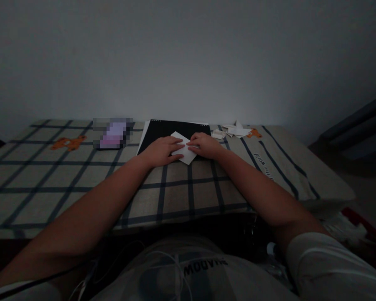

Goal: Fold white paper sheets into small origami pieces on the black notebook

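Observation:
A small white piece of folded paper lies like a diamond on the black cover of a spiral-holed pad, its near corner reaching over the pad's front edge. From the left, my left hand rests flat on it with fingers spread and thumb apart. On the paper's right side, my right hand has its fingers bent, the thumb and fingertips pressing on the sheet. Whether any fingertip goes under the paper is hidden.
Right of the pad sit several folded white paper pieces. A phone-like thing, pixelated, lies to the left. A checked cloth with orange bear prints covers the table, which meets a plain wall behind. A white cable hangs over my shirt.

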Motion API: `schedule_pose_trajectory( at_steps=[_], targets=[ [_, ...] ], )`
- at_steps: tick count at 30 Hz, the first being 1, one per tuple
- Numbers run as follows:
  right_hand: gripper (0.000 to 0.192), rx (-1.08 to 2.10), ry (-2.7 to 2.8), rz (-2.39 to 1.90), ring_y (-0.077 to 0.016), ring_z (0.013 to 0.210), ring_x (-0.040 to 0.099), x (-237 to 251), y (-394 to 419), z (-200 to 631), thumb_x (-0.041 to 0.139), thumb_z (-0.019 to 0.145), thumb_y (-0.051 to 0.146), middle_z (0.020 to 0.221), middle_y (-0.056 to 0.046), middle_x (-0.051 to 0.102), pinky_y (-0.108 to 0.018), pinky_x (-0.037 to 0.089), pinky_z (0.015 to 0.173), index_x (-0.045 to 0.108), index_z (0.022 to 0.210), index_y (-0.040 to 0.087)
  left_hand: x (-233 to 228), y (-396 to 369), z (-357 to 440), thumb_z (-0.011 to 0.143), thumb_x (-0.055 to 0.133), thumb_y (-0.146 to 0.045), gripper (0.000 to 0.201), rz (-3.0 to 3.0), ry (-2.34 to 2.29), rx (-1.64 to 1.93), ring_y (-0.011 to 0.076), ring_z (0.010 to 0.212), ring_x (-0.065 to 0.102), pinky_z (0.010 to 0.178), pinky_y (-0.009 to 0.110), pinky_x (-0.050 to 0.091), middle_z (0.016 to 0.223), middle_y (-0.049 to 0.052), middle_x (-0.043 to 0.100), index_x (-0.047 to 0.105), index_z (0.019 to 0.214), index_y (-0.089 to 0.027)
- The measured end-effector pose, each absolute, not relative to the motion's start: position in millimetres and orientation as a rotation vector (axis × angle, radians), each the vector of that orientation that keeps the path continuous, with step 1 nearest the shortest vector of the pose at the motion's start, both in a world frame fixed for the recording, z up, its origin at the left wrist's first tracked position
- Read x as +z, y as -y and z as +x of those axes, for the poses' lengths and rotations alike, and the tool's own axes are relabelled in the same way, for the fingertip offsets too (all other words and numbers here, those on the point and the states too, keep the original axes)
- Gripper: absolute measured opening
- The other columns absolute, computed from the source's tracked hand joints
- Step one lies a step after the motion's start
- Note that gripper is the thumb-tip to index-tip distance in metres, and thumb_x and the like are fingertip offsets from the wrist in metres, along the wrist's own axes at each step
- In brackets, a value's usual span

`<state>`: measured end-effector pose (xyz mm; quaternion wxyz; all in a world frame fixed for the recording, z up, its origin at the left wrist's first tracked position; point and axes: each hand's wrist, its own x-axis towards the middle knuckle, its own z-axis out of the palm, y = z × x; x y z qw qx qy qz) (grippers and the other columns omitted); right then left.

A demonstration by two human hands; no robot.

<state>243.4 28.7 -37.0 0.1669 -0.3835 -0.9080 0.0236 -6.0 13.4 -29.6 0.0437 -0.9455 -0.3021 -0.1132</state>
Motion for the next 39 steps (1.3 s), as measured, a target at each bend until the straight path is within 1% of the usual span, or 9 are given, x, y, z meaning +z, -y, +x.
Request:
schedule_pose_trajectory(
  at_steps=[2, 5, 11, 14, 18, 21, 26, 32, 39],
  targets=[
    [0.029, 0.071, 2.591, -1.099, -0.0264, 0.108, 0.061, -36.2, -28.1, 243.5, 0.060, 0.097, 0.028, 0.118, -0.014, 0.069, -0.038, 0.046, 0.094, 0.078, 0.117, 0.016, -30.7, -15.5, -8.6, 0.100, 0.048, -0.052, 0.060, -2.890, 1.004, -0.290, 0.0299, 0.138, 0.053, 0.115, 0.044, 0.041, 0.151, 0.017, 0.055, 0.059, 0.144, -0.013],
    [0.029, 0.082, 2.593, -1.099, -0.0260, 0.109, 0.062, -34.4, -27.9, 243.2, 0.061, 0.097, 0.027, 0.118, -0.014, 0.070, -0.038, 0.046, 0.094, 0.078, 0.117, 0.016, -30.4, -18.1, -12.7, 0.100, 0.048, -0.054, 0.061, -2.905, 1.069, -0.263, 0.0286, 0.140, 0.052, 0.117, 0.042, 0.039, 0.153, 0.015, 0.054, 0.057, 0.146, -0.015],
    [0.029, 0.092, 2.602, -1.107, -0.0253, 0.108, 0.064, -30.5, -26.8, 242.1, 0.062, 0.096, 0.026, 0.118, -0.015, 0.072, -0.037, 0.047, 0.095, 0.077, 0.118, 0.013, -24.6, -17.3, -14.2, 0.098, 0.052, -0.051, 0.050, -2.899, 1.013, -0.388, 0.0298, 0.129, 0.060, 0.111, 0.045, 0.044, 0.140, 0.013, 0.065, 0.069, 0.132, -0.019],
    [0.031, 0.074, 2.601, -1.157, -0.0252, 0.109, 0.065, -28.0, -24.3, 240.7, 0.061, 0.096, 0.026, 0.120, -0.015, 0.072, -0.036, 0.047, 0.095, 0.077, 0.120, 0.012, -20.7, -15.1, -14.3, 0.091, 0.062, -0.056, 0.053, -2.946, 0.915, -0.474, 0.0301, 0.121, 0.064, 0.107, 0.045, 0.047, 0.129, 0.014, 0.071, 0.073, 0.126, -0.018],
    [0.032, 0.056, 2.554, -1.259, -0.0250, 0.108, 0.066, -25.1, -21.1, 239.4, 0.057, 0.098, 0.031, 0.119, -0.013, 0.073, -0.035, 0.048, 0.090, 0.078, 0.117, 0.016, -21.3, -15.4, -16.6, 0.079, 0.073, -0.061, 0.065, -2.997, 0.938, -0.468, 0.0310, 0.123, 0.063, 0.109, 0.044, 0.047, 0.132, 0.013, 0.070, 0.072, 0.129, -0.019],
    [0.032, 0.043, 2.523, -1.292, -0.0244, 0.105, 0.066, -24.4, -20.6, 239.6, 0.054, 0.099, 0.033, 0.115, -0.011, 0.075, -0.034, 0.048, 0.087, 0.080, 0.111, 0.019, -24.5, -17.9, -19.3, 0.084, 0.069, -0.057, 0.058, -3.007, 1.001, -0.461, 0.0305, 0.125, 0.063, 0.109, 0.043, 0.047, 0.134, 0.012, 0.069, 0.072, 0.129, -0.022],
    [0.033, 0.030, 2.480, -1.326, -0.0236, 0.099, 0.068, -23.7, -20.1, 240.1, 0.052, 0.100, 0.034, 0.110, -0.009, 0.077, -0.034, 0.048, 0.082, 0.082, 0.106, 0.021, -25.4, -20.4, -21.9, 0.095, 0.054, -0.048, 0.040, -3.042, 0.991, -0.548, 0.0273, 0.122, 0.066, 0.107, 0.044, 0.048, 0.126, 0.008, 0.075, 0.076, 0.120, -0.025],
    [0.031, 0.108, 2.376, -1.374, -0.0235, 0.096, 0.069, -20.8, -20.9, 241.3, 0.054, 0.097, 0.030, 0.105, -0.009, 0.079, -0.033, 0.048, 0.081, 0.082, 0.105, 0.020, -22.3, -20.8, -23.0, 0.096, 0.052, -0.047, 0.038, -3.044, 0.946, -0.611, 0.0261, 0.115, 0.069, 0.104, 0.043, 0.050, 0.118, 0.008, 0.077, 0.078, 0.111, -0.024],
    [0.028, 0.262, 2.220, -1.368, -0.0217, 0.087, 0.071, -25.9, -28.3, 244.7, 0.056, 0.095, 0.024, 0.099, -0.009, 0.080, -0.031, 0.048, 0.074, 0.083, 0.099, 0.018, -22.4, -21.2, -23.3, 0.097, 0.051, -0.046, 0.038, -3.016, 0.974, -0.618, 0.0260, 0.112, 0.070, 0.102, 0.043, 0.052, 0.115, 0.009, 0.078, 0.080, 0.104, -0.023]
  ],
)
